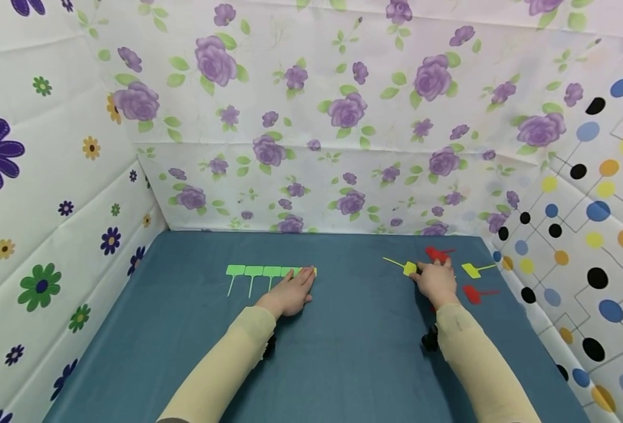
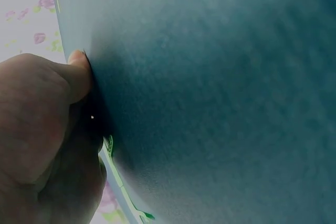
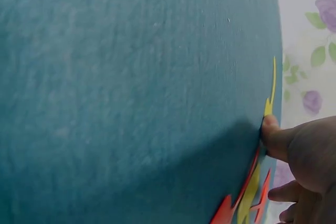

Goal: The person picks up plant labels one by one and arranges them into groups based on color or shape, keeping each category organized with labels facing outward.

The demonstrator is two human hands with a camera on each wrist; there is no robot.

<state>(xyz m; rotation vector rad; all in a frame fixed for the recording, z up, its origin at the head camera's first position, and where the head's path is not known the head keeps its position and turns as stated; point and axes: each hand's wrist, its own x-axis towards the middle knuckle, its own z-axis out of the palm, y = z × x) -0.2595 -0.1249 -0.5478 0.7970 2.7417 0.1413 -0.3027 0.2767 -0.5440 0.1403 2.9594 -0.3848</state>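
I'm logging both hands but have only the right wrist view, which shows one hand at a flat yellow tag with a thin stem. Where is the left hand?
Observer: The left hand lies over the right end of a row of flat, thin-stemmed green tags.
Operator: Which way do those stems point?
Observer: The ones I can make out in the head view point back toward the person.
Operator: And what covers the wall on the person's right?
Observer: A white sheet printed with coloured dots and thin lines.
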